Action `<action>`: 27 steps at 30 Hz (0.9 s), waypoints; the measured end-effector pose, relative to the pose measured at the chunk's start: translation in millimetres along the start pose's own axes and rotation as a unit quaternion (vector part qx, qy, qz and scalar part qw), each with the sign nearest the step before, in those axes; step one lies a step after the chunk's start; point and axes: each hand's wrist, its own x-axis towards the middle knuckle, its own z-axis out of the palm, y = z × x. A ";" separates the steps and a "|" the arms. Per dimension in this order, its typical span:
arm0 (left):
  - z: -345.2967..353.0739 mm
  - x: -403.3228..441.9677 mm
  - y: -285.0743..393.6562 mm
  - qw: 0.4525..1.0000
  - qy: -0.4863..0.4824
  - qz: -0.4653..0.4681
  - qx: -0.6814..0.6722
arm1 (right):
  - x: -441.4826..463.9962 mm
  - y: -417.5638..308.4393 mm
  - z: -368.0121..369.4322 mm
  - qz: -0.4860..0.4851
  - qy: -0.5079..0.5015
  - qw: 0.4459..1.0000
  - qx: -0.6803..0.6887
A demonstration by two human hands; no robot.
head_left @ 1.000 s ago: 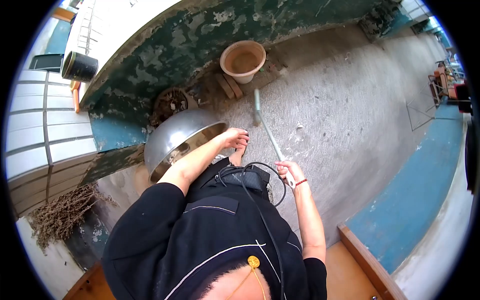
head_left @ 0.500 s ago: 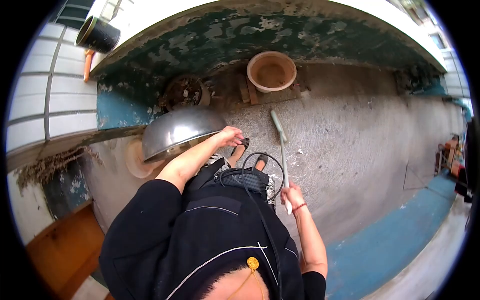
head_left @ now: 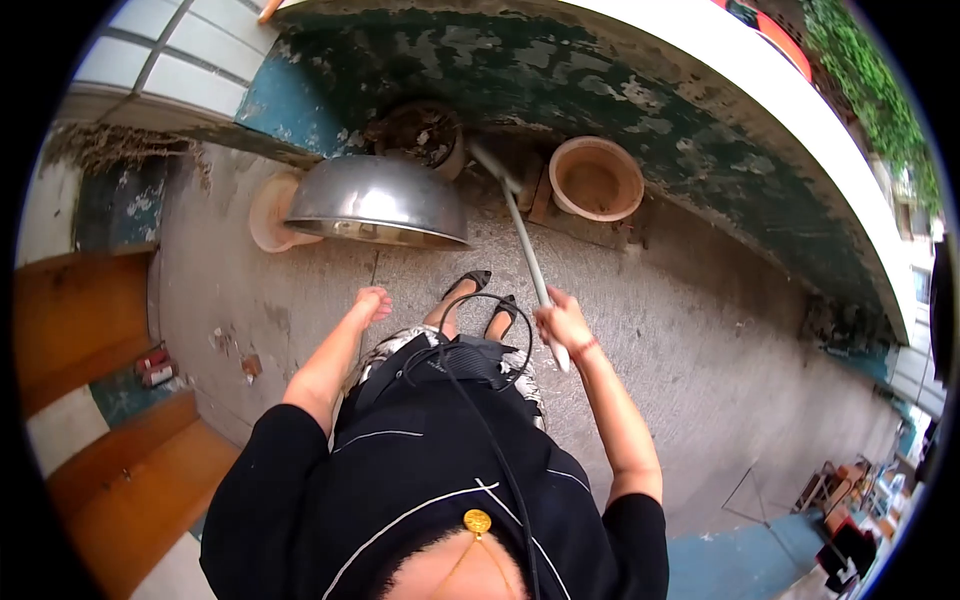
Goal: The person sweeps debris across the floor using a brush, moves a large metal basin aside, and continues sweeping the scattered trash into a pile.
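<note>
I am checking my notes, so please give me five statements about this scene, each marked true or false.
1. The right hand grips a long, pale-grey stick-shaped tool. True.
2. The left hand touches the large, shiny metal bowl. False: it is apart from it.
3. A round, beige tub stands beside the peeling green wall. True.
4. Both pointed shoes are white. False: they are dark.
5. A red bracelet circles the right wrist. True.

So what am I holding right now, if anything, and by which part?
Your right hand holds a pale long-handled tool near the end away from its head. No object shows in your left hand.
</note>
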 end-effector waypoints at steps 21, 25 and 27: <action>-56.9 -30.0 -95.9 0.991 0.008 -0.044 -0.125 | 110.1 130.2 24.1 0.101 0.049 0.752 -0.650; -72.2 -21.4 -84.8 0.994 0.004 -0.007 -0.108 | 75.0 162.4 17.1 0.080 0.025 0.738 -0.670; -78.1 -18.3 -88.1 0.995 0.002 0.003 -0.104 | 48.0 165.6 10.7 0.109 -0.008 0.700 -0.706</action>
